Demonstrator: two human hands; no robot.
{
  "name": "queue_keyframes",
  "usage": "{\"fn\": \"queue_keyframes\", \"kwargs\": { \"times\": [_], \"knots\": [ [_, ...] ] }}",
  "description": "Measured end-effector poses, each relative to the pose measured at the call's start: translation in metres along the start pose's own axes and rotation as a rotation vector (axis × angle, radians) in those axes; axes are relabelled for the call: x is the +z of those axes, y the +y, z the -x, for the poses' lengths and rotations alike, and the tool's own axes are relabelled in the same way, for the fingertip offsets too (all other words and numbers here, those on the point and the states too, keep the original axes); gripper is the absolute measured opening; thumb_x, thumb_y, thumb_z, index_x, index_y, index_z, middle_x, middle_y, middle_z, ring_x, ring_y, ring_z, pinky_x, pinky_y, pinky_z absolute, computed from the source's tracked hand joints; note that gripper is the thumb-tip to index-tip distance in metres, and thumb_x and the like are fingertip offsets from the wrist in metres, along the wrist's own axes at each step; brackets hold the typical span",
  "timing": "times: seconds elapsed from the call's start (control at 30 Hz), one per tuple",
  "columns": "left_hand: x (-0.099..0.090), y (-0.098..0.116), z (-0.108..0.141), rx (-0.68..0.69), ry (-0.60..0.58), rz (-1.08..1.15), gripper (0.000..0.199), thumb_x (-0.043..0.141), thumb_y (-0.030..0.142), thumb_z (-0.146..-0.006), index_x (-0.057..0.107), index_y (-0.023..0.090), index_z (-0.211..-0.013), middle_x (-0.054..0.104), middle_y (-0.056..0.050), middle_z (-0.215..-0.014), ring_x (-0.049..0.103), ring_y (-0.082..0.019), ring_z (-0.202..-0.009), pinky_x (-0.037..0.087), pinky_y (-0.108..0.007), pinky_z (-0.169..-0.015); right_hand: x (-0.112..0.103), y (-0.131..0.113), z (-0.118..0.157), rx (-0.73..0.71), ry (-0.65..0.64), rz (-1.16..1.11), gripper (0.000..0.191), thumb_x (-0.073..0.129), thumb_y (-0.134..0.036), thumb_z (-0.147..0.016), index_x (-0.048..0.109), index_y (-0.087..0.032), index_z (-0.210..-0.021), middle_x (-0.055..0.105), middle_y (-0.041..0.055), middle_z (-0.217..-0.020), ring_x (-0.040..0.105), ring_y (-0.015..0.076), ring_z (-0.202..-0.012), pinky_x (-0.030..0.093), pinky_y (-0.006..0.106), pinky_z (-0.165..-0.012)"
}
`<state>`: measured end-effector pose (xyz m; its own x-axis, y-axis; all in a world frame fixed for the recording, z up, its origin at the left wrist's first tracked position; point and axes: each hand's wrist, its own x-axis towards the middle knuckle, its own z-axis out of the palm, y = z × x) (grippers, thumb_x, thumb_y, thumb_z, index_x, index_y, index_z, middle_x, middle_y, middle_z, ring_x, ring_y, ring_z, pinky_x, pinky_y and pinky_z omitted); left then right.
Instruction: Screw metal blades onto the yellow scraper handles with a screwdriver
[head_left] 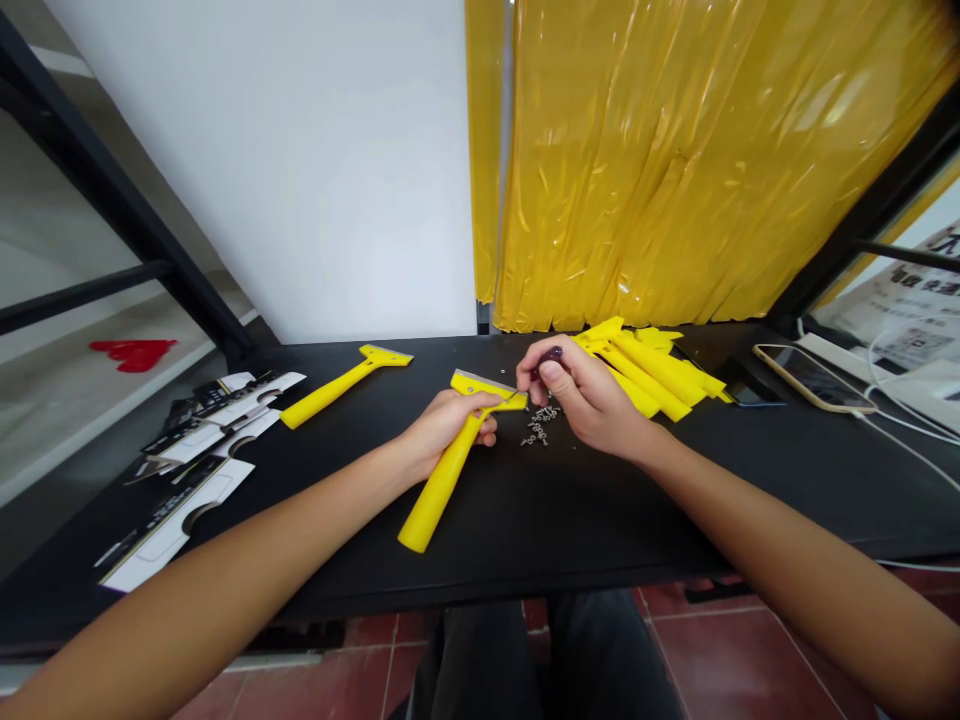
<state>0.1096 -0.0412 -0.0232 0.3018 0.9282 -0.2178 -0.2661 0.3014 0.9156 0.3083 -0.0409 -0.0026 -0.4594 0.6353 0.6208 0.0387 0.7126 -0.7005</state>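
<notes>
My left hand (pixel 450 425) is closed around the neck of a yellow scraper (pixel 435 495), whose handle slants down toward the table's front edge. A metal blade strip shows along the top of its head. In my right hand (pixel 589 390) is a screwdriver (pixel 551 356) with a dark handle, its thin shaft reaching the right part of the scraper head. Whether a screw sits under the tip is too small to tell. Loose small screws (pixel 538 425) lie just below my right hand. Another yellow scraper (pixel 337 385) with a blade rests to the left.
Yellow scraper parts (pixel 660 375) are heaped behind my right hand. A phone (pixel 814 378) with white cables lies at the right. Printed card sleeves (pixel 202 450) are piled at the left of the black table (pixel 600 530). Yellow plastic film (pixel 660 160) hangs behind.
</notes>
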Motion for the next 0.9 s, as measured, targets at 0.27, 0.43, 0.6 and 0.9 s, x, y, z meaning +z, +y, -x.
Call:
{"fn": "queue_keyframes", "kwargs": {
  "times": [0.27, 0.43, 0.6, 0.9],
  "knots": [
    [0.010, -0.005, 0.012, -0.164, -0.131, 0.188, 0.015, 0.073, 0.019, -0.081, 0.060, 0.015, -0.082, 0.047, 0.003, -0.068, 0.046, -0.007, -0.051, 0.043, -0.018, -0.043, 0.005, -0.018, -0.001, -0.017, -0.022, -0.332, 0.015, 0.052, -0.038, -0.102, 0.057, -0.025, -0.107, 0.059, 0.0025, -0.091, 0.059, 0.0161, -0.084, 0.049, 0.033, -0.079],
    [0.015, -0.013, 0.019, -0.238, -0.207, 0.157, 0.016, 0.073, 0.021, -0.081, 0.058, 0.015, -0.083, 0.045, 0.003, -0.069, 0.046, -0.009, -0.053, 0.043, -0.018, -0.038, 0.017, -0.024, 0.005, 0.084, -0.045, -0.516, 0.030, 0.048, -0.049, -0.102, 0.059, -0.022, -0.098, 0.046, -0.0005, -0.077, 0.042, 0.0136, -0.066, 0.039, 0.028, -0.062],
    [0.019, -0.016, 0.026, -0.297, -0.310, 0.093, 0.021, 0.074, 0.027, -0.083, 0.059, 0.014, -0.090, 0.047, 0.002, -0.072, 0.048, -0.009, -0.055, 0.040, -0.017, -0.035, 0.017, -0.034, 0.004, 0.128, -0.099, -0.758, 0.038, 0.042, -0.055, -0.102, 0.048, -0.022, -0.083, 0.032, -0.0071, -0.060, 0.024, 0.0103, -0.051, 0.025, 0.024, -0.051],
    [0.022, -0.018, 0.029, -0.358, -0.420, 0.003, 0.024, 0.077, 0.027, -0.081, 0.066, 0.010, -0.094, 0.058, -0.003, -0.072, 0.049, -0.011, -0.056, 0.036, -0.018, -0.036, 0.006, -0.038, 0.006, 0.150, -0.471, -0.940, 0.052, 0.034, -0.049, -0.105, 0.039, -0.021, -0.060, 0.030, -0.0051, -0.052, 0.025, 0.0100, -0.046, 0.025, 0.028, -0.049]
  ]
}}
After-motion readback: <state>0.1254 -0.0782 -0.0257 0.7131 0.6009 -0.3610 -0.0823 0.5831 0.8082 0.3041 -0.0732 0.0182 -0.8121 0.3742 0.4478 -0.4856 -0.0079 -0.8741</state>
